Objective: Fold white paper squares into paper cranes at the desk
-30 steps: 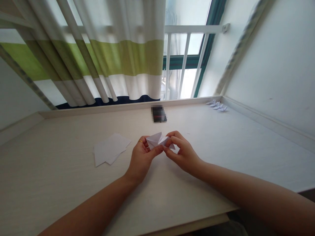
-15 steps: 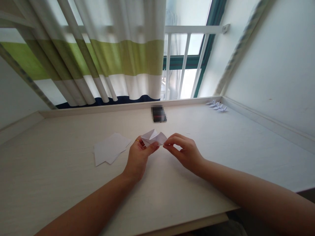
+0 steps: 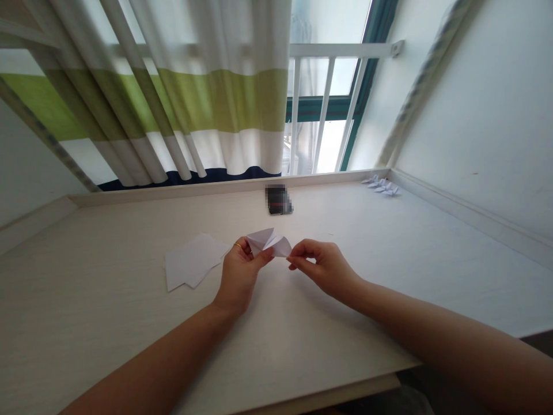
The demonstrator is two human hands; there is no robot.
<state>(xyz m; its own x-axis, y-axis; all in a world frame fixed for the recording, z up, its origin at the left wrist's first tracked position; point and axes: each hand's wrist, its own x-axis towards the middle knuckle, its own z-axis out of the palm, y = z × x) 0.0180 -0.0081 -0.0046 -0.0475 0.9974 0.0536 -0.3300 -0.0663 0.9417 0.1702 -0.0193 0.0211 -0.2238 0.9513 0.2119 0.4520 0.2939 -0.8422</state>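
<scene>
A person is working at a pale table [image 3: 432, 248], and a dark, flat object [image 3: 279, 200] is lying near its far edge, its surface too pixelated to make out. On the person's side of that dark object, and slightly to its left, both hands are holding a piece of folded white paper [image 3: 261, 240]. The left hand [image 3: 239, 276] is gripping the paper's left part, its thumb pressing on the near side and its other fingers partly hidden behind; a gold-coloured ring [image 3: 237, 245] is circling one finger. The right hand [image 3: 328, 266] is pinching the paper's right tip between thumb and index finger, while its remaining fingers are curling inward. Pointed flaps are standing up from the paper between the hands.

To the left of the dark object and nearer the person, loose white sheets [image 3: 190, 262] are lying in an overlapping pile. Well to the right of the dark object, several small folded paper pieces [image 3: 382, 186] are sitting close together by the table's far corner. Beyond the dark object, a white-and-green curtain [image 3: 224, 98] is hanging towards the left, and a white railing [image 3: 341, 51] is crossing the window towards the right.
</scene>
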